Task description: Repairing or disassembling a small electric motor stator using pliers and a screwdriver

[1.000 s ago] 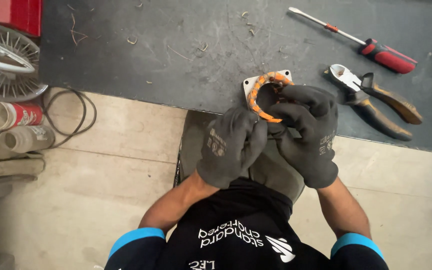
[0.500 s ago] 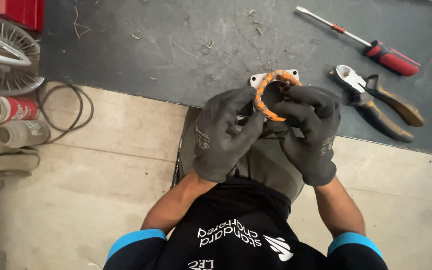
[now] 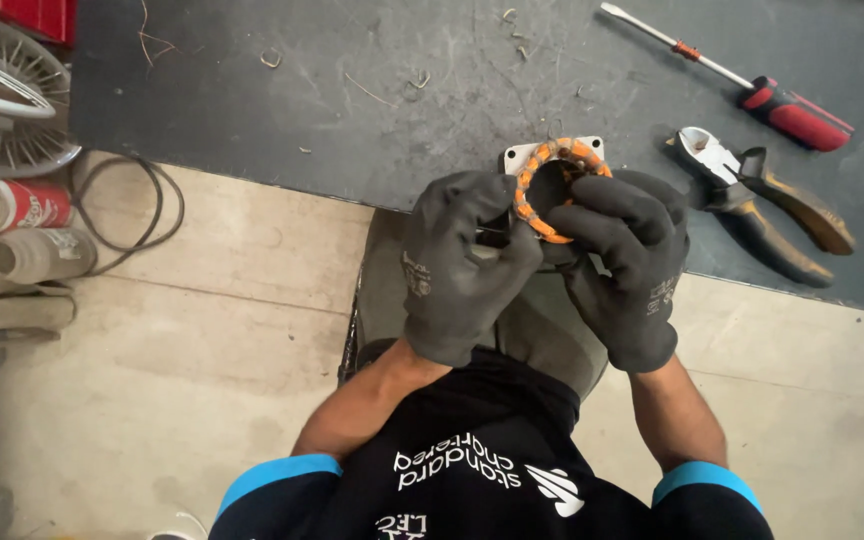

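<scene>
Both my hands wear dark grey gloves and hold a small motor stator with a ring of orange windings [image 3: 540, 175] on a pale square metal plate [image 3: 524, 155]. My left hand [image 3: 457, 265] grips its left side, thumb against the ring. Gripping the right side, my right hand [image 3: 624, 265] has its fingers curled over the ring's edge. The part is held just above the near edge of a dark grey mat [image 3: 372, 90]. Most of the plate is hidden behind my fingers.
On the mat to the right lie a red-handled screwdriver [image 3: 752, 85] and brown-handled pliers [image 3: 762, 200]. At left are a wire fan guard [image 3: 2, 100], a red and white can [image 3: 12, 205], a black cable loop [image 3: 147, 210] and pale tubes. Tiled floor lies below.
Both hands with the orange-wound part have shifted slightly right and up in view; the ring is turned a little more toward me. The tools have not moved.
</scene>
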